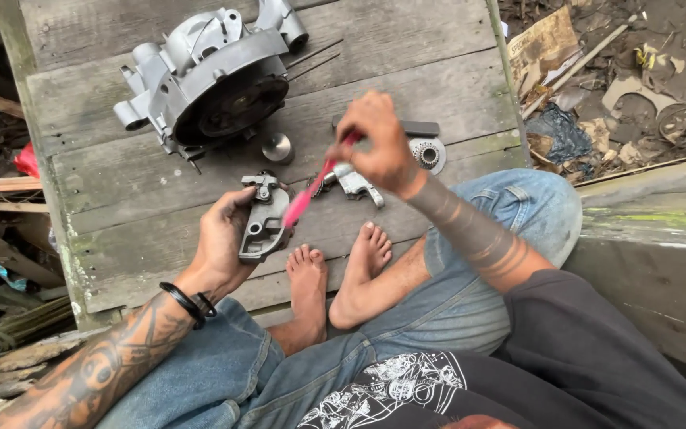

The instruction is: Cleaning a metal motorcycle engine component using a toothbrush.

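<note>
A small cast metal cover [262,220] is held in the left hand [221,238], whose fingers are curled around its left edge; the part is kept just above the near middle of the wooden surface [121,199]. The casting is judged stiff, moderately heavy for its size and possibly oily, so a grip by the outer rim, clear of the bores, is judged safest. A pink-handled brush [311,191] is pinched in the closed fingers of the right hand [376,144], and its lower end is laid against the cover. The brush is judged light and slightly flexible.

Counted items: one held cover, one brush, one large engine crankcase [208,75] toward the far left corner, one round polished cap [277,148] just beside it, one smaller bracket casting [356,186] under the right hand, one toothed disc [427,153] near the right edge, one dark flat bar [421,128] behind it, and two thin rods [315,59] by the crankcase. Two bare feet [335,278] rest at the near edge.
</note>
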